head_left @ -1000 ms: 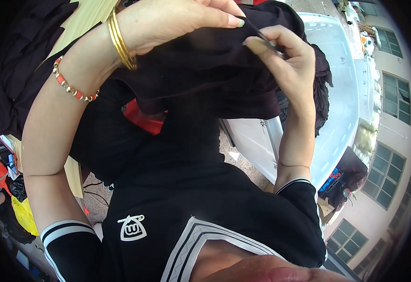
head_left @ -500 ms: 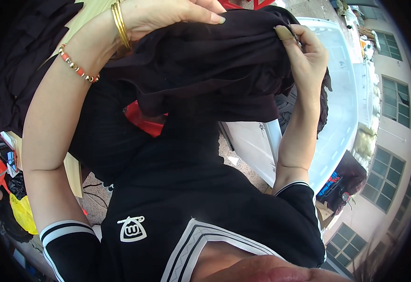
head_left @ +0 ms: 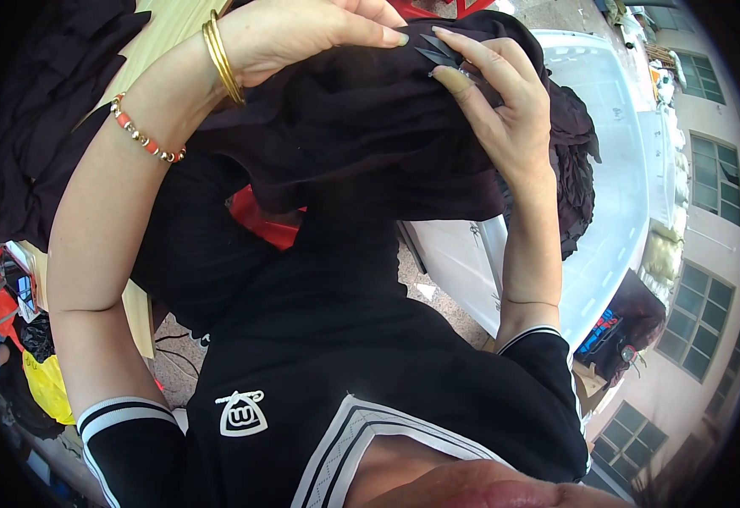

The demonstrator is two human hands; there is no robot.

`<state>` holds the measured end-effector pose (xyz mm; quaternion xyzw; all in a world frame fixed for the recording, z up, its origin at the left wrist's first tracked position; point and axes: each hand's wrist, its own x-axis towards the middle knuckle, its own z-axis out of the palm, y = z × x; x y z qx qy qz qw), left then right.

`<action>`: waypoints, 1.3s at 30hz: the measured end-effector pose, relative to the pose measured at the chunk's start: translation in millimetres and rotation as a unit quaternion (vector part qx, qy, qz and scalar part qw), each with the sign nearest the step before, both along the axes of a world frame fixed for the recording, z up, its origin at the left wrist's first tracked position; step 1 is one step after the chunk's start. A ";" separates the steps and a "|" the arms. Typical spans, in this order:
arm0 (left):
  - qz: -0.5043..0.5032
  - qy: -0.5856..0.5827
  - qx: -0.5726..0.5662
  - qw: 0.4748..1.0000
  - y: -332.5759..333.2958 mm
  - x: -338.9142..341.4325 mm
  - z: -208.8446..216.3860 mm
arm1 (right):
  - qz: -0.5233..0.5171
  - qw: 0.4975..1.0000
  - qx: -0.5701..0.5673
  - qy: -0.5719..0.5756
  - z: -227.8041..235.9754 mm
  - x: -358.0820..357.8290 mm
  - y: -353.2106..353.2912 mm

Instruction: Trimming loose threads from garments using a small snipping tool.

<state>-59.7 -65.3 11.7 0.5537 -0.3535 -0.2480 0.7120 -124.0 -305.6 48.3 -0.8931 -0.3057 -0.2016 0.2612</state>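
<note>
A dark, near-black cloth garment (head_left: 345, 127) is spread in loose folds across my lap. At its upper edge my left hand (head_left: 311, 34) is closed, thumb and fingertips pinching the cloth. My right hand (head_left: 505, 102) holds a small pair of thread snips (head_left: 439, 52). Their two pointed blades stand apart over the cloth and point toward my left fingertips, with a small gap between. The handles are mostly hidden by my right fingers.
To the right stands a large pale plastic tub (head_left: 620, 144), with more dark ruffled cloth (head_left: 575, 161) at its near side. Dark cloth pieces (head_left: 31, 152) lie on a wooden table (head_left: 167, 38) at left. A yellow bag (head_left: 46, 385) sits among clutter at lower left.
My right hand has let go of the garment's right edge and moved left toward my left hand. The snips' blades now show, spread apart. My left hand has barely moved.
</note>
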 end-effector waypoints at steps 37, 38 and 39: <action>0.238 -0.265 0.318 0.879 53.4 -15.7 42.5 | -0.049 0.788 0.570 0.226 -19.3 31.6 -37.1; 0.277 -0.184 0.347 0.877 73.3 -9.7 67.4 | -0.057 0.779 0.584 0.220 -24.2 33.5 -41.5; 0.337 -0.185 0.293 0.876 98.5 1.9 81.0 | -0.056 0.770 0.597 0.218 -24.8 35.8 -40.5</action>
